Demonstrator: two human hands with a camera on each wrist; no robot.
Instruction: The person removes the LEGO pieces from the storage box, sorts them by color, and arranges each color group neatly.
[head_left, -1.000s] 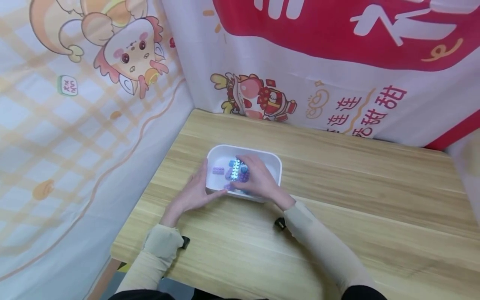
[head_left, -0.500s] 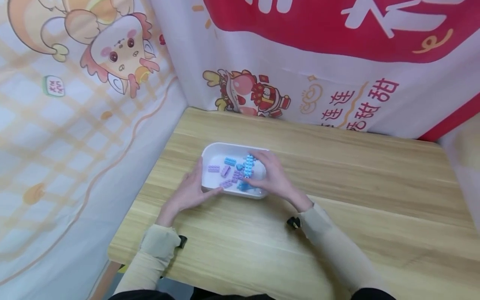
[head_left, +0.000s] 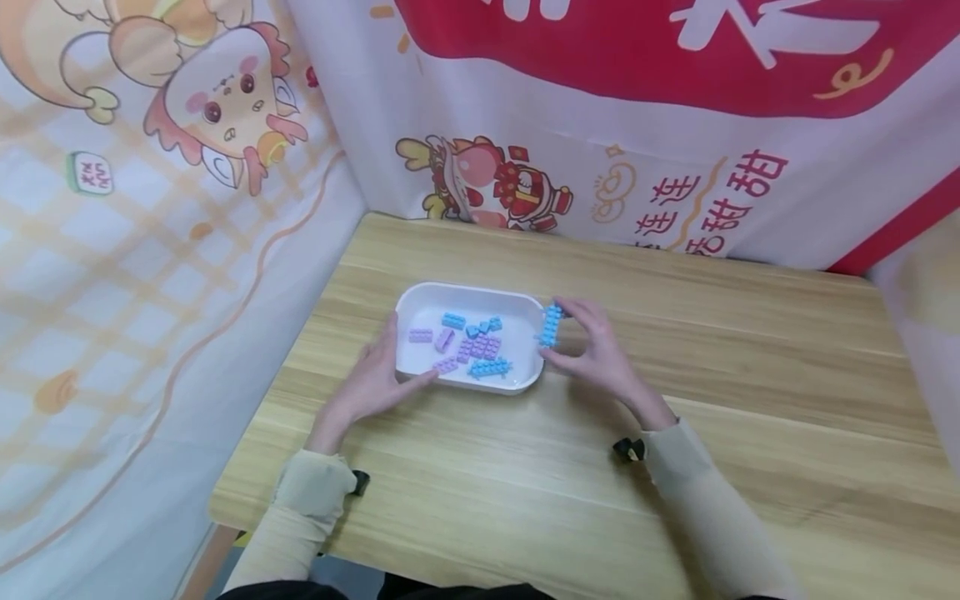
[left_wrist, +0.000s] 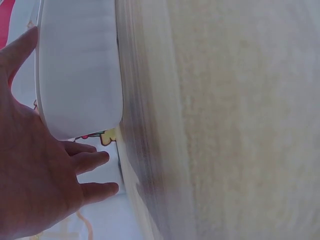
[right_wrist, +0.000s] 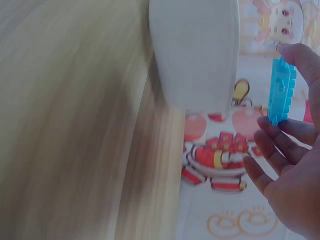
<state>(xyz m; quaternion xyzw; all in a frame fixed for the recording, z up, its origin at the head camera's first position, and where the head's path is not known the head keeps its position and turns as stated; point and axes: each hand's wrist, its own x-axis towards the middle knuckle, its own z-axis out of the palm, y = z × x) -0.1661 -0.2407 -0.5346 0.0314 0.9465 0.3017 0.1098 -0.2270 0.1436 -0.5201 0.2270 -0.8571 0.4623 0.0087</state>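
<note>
My right hand (head_left: 600,354) pinches a light-blue building block (head_left: 551,325) with side pegs between thumb and fingertips, just beyond the right rim of a white plastic tray (head_left: 405,293). In the right wrist view, the same blue block (right_wrist: 281,92) shows its row of studs, gripped at its two ends. At the tray's left front corner my left hand (head_left: 360,383) rests with fingers spread. Its thumb (left_wrist: 22,50) touches the rim in the left wrist view, and the other fingers stretch past the tray's end. Inside the tray lie several purple blocks (head_left: 480,347) and another pegged blue block (head_left: 490,368).
More small blue blocks (head_left: 453,320) lie toward the back of the tray. The tray stands on a wooden table (head_left: 720,358). Printed cloth hangs behind the table (head_left: 585,108) and along its left side. Black wrist mounts (head_left: 628,450) sit at both cuffs.
My right hand has lifted the blue block out of the tray and moved right past its rim, uncovering the blocks inside. The left hand stays at the tray's corner.
</note>
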